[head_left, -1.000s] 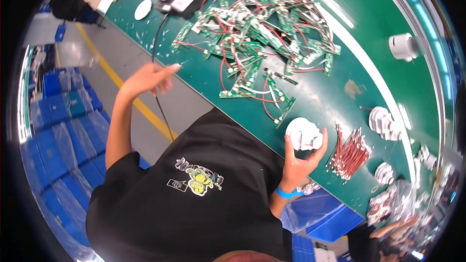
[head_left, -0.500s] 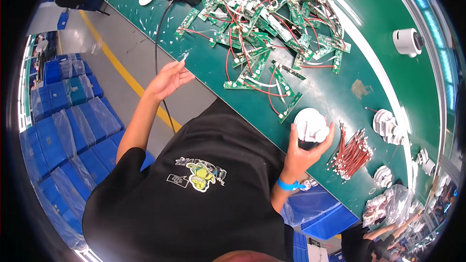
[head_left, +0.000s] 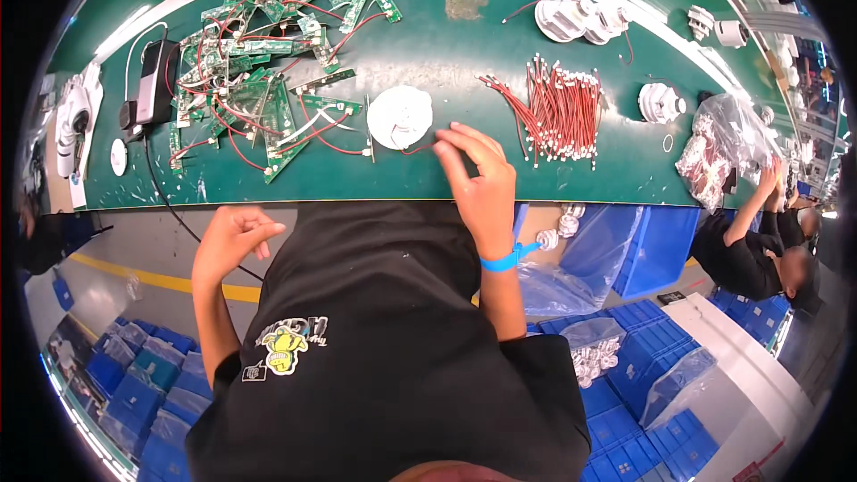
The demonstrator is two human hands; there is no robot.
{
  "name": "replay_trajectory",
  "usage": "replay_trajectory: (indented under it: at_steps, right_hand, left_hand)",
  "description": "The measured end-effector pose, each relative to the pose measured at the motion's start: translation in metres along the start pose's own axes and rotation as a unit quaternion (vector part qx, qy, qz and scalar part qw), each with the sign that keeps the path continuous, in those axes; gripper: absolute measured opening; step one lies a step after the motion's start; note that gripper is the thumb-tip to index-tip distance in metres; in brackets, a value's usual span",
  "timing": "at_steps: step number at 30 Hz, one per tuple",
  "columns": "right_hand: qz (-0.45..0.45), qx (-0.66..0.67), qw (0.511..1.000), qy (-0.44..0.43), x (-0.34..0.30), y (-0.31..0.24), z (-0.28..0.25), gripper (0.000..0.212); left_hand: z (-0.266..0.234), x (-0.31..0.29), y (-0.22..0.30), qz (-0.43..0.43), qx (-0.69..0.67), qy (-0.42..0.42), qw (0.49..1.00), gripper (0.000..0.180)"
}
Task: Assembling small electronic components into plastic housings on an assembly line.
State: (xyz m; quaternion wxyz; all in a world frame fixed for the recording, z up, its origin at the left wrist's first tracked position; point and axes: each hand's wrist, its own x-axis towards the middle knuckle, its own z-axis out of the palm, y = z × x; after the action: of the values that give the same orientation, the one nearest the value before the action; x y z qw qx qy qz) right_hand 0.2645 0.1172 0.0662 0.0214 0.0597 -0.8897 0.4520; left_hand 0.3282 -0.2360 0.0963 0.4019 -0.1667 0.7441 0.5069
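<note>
My right hand (head_left: pixel 482 180), with a blue band at its wrist, hovers over the front of the table, thumb and fingers apart and nothing seen between them. Just left of its fingertips a white round plastic housing (head_left: pixel 399 117) rests on the green table, a short dark red wire at its lower edge. Touching or almost touching the housing's left side is a narrow circuit board (head_left: pixel 369 125) seen edge-on. My left hand (head_left: pixel 235 241) hangs in front of the table edge, fingers loosely bent and holding nothing visible. Green circuit boards (head_left: pixel 259 62) with red and white wires lie heaped beyond it.
Right of the housing lies a bundle of red wires (head_left: pixel 564 112). More white housings (head_left: pixel 571 16) stand farther back, and a plastic bag (head_left: pixel 728 138) sits at the right end, near another person's hand (head_left: pixel 769 177). A black cable (head_left: pixel 161 183) hangs over the front edge.
The head view has turned, so the table now runs straight across. My right hand has let go of the white housing, left beside the boards. My left hand has drawn back from the table edge.
</note>
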Motion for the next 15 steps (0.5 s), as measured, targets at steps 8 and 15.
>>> replay_trajectory:
  at_steps: [8,15]
  right_hand:
    - [-0.058,-0.038,0.996,0.047,-0.012,-0.008,0.019,0.039]
    - [-0.03,-0.061,0.978,0.197,-0.001,0.007,-0.008,0.018]
  left_hand:
    - [0.076,0.059,0.134,0.42,0.378,0.128,0.815,0.077]
    - [0.091,0.099,0.158,0.452,0.338,0.063,0.823,0.082]
